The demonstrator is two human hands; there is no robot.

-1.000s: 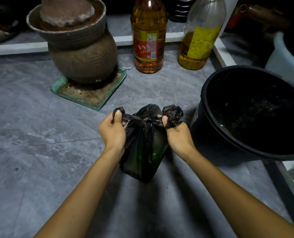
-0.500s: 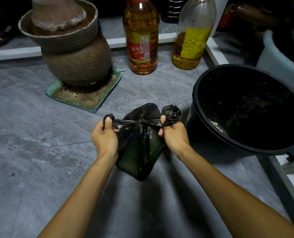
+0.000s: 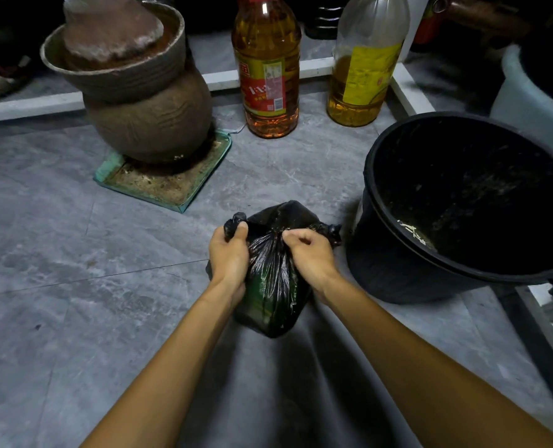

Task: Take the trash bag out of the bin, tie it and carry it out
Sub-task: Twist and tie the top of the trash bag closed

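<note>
A small black trash bag [image 3: 273, 286] sits on the grey tiled floor, just left of the black bin [image 3: 462, 202]. Something green shows through its shiny plastic. My left hand [image 3: 228, 253] grips the bag's left twisted ear at the top. My right hand [image 3: 310, 253] pinches the gathered plastic at the middle of the top, with the right ear sticking out behind it. The two hands are close together over the bag's mouth. The bin stands open with no liner, with scraps stuck to its inner wall.
A brown clay jar [image 3: 146, 118] with a bowl-shaped lid stands on a green tray [image 3: 162, 185] at the back left. Two oil bottles, one with a red label [image 3: 267, 69] and one with a yellow label [image 3: 365, 63], stand behind the bag. A white ledge [image 3: 411, 92] runs along the back and right.
My hands had been pulling the bag's two ears apart and taut. They have now come together over the top of the bag, and the strand between them has gone slack.
</note>
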